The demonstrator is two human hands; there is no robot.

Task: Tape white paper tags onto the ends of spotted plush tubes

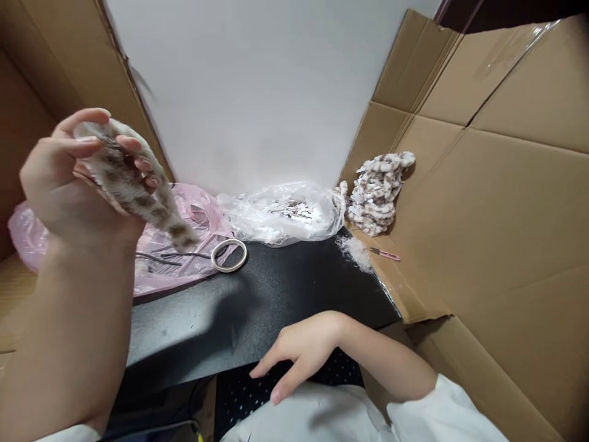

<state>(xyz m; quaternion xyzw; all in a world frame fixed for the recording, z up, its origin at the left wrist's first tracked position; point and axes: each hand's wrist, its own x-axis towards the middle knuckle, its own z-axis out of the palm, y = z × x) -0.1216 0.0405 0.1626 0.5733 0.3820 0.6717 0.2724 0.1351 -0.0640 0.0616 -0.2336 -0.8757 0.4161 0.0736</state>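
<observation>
Raised at the left, my left hand [87, 166] has its fingers wrapped round a spotted plush strip [142, 196], white with brown patches. The strip is folded over in my grip, and one end hangs down to the right above the pink bag. My right hand [304, 347] holds nothing; its fingers are apart, low over the front edge of the black table [276, 288]. Nearest to the plush end lies a roll of white tape [229, 268], on the table beside the pink plastic bag [184, 276].
Dark thin rods [161, 260] lie on the pink bag. A clear bag [285, 212] of small white pieces stands against the wall. Right of it are a pile of spotted plush [380, 190], white fluff [356, 253] and pink thread snips [385, 254]. Cardboard [506, 202] encloses both sides.
</observation>
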